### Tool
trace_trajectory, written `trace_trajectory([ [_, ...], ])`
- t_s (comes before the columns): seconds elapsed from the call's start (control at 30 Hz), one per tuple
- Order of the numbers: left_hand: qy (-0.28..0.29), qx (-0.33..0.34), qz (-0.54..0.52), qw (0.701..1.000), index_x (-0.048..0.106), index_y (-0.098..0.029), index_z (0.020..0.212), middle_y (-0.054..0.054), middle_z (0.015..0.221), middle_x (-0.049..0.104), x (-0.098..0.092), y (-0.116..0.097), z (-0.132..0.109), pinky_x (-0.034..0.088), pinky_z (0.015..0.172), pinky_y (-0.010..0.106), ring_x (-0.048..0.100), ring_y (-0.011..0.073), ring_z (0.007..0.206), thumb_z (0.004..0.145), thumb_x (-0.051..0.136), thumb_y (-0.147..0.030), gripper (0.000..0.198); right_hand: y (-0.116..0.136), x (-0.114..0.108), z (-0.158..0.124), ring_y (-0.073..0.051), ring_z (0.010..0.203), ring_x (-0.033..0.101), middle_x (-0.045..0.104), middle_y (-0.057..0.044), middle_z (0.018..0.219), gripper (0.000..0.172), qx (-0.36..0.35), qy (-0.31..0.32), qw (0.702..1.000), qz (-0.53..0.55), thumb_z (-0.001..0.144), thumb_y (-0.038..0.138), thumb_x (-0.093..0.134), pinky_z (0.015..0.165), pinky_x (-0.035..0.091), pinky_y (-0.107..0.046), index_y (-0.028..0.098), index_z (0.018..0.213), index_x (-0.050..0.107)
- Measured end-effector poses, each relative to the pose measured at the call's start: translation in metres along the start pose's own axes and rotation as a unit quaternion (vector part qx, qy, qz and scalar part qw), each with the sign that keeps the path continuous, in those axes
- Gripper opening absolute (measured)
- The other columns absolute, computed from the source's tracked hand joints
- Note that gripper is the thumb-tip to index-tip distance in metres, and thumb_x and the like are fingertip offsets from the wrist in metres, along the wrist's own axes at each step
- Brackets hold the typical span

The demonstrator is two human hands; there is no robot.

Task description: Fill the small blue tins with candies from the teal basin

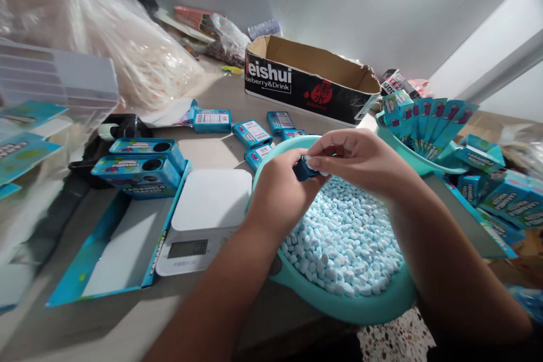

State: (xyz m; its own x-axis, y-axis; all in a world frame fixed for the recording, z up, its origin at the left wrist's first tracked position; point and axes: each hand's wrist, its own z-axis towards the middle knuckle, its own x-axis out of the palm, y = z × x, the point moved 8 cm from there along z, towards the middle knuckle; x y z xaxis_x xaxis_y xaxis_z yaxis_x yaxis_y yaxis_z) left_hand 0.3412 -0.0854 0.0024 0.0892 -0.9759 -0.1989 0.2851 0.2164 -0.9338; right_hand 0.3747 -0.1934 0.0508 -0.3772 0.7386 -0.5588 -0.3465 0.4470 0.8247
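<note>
Above a turquoise basin point(343, 314), my left hand point(278, 192) is wrapped round a small blue candy box point(302, 170), its dark end facing up. My right hand point(350, 158) is closed in a pinch at that end, thumb and fingertips against the box opening. Pale bits that look like candies show at these fingertips, partly hidden. Many pale blue and white candies point(343, 237) fill the basin below both hands. Just behind the basin lie several small blue candy boxes point(253, 133), label side up.
A white kitchen scale point(212, 198) stands left of the basin, beside a blue display tray point(127, 249) with two upright candy boxes point(136, 175). A black carton point(309, 87) sits behind. At right, another turquoise basin point(386, 138) holds flat blue boxes. Plastic bags point(127, 39) crowd the left.
</note>
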Motion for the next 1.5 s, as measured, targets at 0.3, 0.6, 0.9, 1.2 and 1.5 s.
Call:
trace_trajectory([
  [0.3, 0.001, -0.012, -0.045, 0.999, 0.073, -0.025, 0.110, 0.001, 0.106, 0.076, 0.002, 0.006, 0.002, 0.054, 0.084, 0.034, 0.069, 0.0203, 0.096, 0.080, 0.076, -0.031, 0.031, 0.004, -0.008, 0.001, -0.012, 0.065, 0.061, 0.070, -0.002, 0.075, 0.010, -0.012, -0.030, 0.996, -0.086, 0.076, 0.025, 0.073, 0.053, 0.044, -0.024, 0.017, 0.082, 0.076],
  [0.6, -0.008, 0.003, -0.036, 0.999, 0.073, -0.026, 0.111, 0.000, 0.108, 0.075, 0.000, 0.003, 0.003, 0.054, 0.085, 0.034, 0.070, 0.0209, 0.099, 0.081, 0.075, -0.030, 0.031, 0.000, -0.008, 0.004, -0.014, 0.069, 0.065, 0.072, -0.002, 0.077, 0.007, -0.035, -0.058, 0.994, -0.085, 0.075, 0.017, 0.070, 0.059, 0.049, -0.025, 0.017, 0.079, 0.075],
  [0.9, -0.025, -0.010, -0.036, 0.999, 0.060, -0.017, 0.131, 0.010, 0.123, 0.070, -0.002, 0.005, 0.001, 0.054, 0.091, 0.036, 0.066, 0.0249, 0.112, 0.078, 0.077, -0.029, 0.057, 0.005, -0.008, 0.003, -0.016, 0.073, 0.064, 0.069, -0.003, 0.076, 0.019, -0.049, -0.129, 0.989, -0.047, 0.069, 0.026, 0.082, 0.063, 0.051, -0.029, 0.017, 0.074, 0.066],
  [1.2, -0.065, 0.007, 0.012, 0.998, 0.069, -0.019, 0.116, 0.005, 0.109, 0.074, -0.009, -0.001, -0.002, 0.056, 0.086, 0.035, 0.068, 0.0209, 0.096, 0.082, 0.074, -0.032, 0.036, 0.019, -0.011, -0.001, -0.017, 0.080, 0.066, 0.071, -0.002, 0.082, 0.010, -0.138, -0.123, 0.979, -0.087, 0.086, 0.025, 0.065, 0.076, 0.054, -0.032, 0.019, 0.079, 0.069],
  [1.5, -0.209, 0.115, 0.055, 0.970, 0.065, -0.021, 0.118, 0.001, 0.112, 0.073, -0.139, -0.068, -0.033, 0.059, 0.085, 0.031, 0.068, 0.0179, 0.097, 0.080, 0.079, -0.025, 0.040, 0.041, -0.016, 0.025, -0.017, 0.084, 0.068, 0.073, -0.003, 0.089, 0.010, -0.168, -0.186, 0.963, -0.097, 0.088, 0.023, 0.062, 0.080, 0.055, -0.033, 0.020, 0.085, 0.071],
])
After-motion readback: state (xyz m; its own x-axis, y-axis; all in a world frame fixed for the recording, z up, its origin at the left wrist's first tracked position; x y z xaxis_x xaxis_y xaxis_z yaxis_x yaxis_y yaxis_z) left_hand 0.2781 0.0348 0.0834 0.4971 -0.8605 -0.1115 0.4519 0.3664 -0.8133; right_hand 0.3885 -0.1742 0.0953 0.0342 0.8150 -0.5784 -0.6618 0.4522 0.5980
